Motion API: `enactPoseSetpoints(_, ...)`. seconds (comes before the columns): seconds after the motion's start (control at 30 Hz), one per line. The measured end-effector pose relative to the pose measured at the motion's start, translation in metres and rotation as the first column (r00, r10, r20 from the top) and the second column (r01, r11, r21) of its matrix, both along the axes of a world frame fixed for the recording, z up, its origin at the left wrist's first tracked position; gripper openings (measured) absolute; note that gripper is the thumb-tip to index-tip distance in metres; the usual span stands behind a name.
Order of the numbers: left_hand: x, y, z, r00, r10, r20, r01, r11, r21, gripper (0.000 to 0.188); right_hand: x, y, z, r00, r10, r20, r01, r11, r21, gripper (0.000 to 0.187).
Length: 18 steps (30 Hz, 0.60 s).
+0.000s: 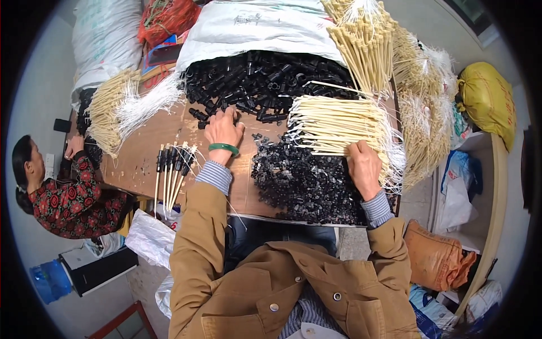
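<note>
My left hand, with a green bangle at the wrist, is at the near edge of a heap of black tubular plastic fittings. Its fingers curl down over a black fitting, mostly hidden beneath them. My right hand pinches a thin pale yellow stick at the near right side of a stack of such sticks, which have white threads at their ends. Small black clips lie in a pile between my hands. Several sticks with black fittings on one end lie left of my left hand.
A white sack stands open behind the fittings. Bundles of yellow sticks lie at the left; more bundles hang at the right. A person in a patterned top sits at the left. The table's near edge runs before me.
</note>
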State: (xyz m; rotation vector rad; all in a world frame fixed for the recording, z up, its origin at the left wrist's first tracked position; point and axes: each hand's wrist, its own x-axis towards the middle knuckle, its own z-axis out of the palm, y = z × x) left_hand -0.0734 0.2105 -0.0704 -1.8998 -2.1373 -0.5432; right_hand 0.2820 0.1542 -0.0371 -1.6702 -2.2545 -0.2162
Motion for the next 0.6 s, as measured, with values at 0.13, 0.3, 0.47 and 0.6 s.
enactPoseSetpoints(0.13, -0.008, -0.01, -0.009, 1.0, -0.009, -0.029, 0.004, 0.987, -0.161, 0.024, 0.003, 0.007, -0.005, 0.992, 0.123, -0.003, -0.123, 0.991, 0.048, 0.009)
enactPoseSetpoints(0.3, -0.006, -0.034, 0.002, 0.907, 0.02, 0.42, 0.111, 0.952, -0.286, 0.028, -0.005, 0.003, 0.004, 0.966, 0.259, -0.024, -0.249, 0.948, 0.197, 0.006)
enactPoseSetpoints(0.47, 0.027, -0.059, 0.027, 0.516, -0.049, 0.855, 0.388, 0.903, -0.182, 0.03, -0.04, -0.009, 0.019, 0.912, 0.398, -0.101, -0.379, 0.91, 0.165, 0.009)
enactPoseSetpoints(0.6, 0.04, -0.075, 0.025, 0.363, -0.205, 0.909, 0.513, 0.858, -0.012, 0.03, -0.06, -0.021, 0.011, 0.902, 0.373, -0.219, -0.362, 0.928, 0.089, 0.012)
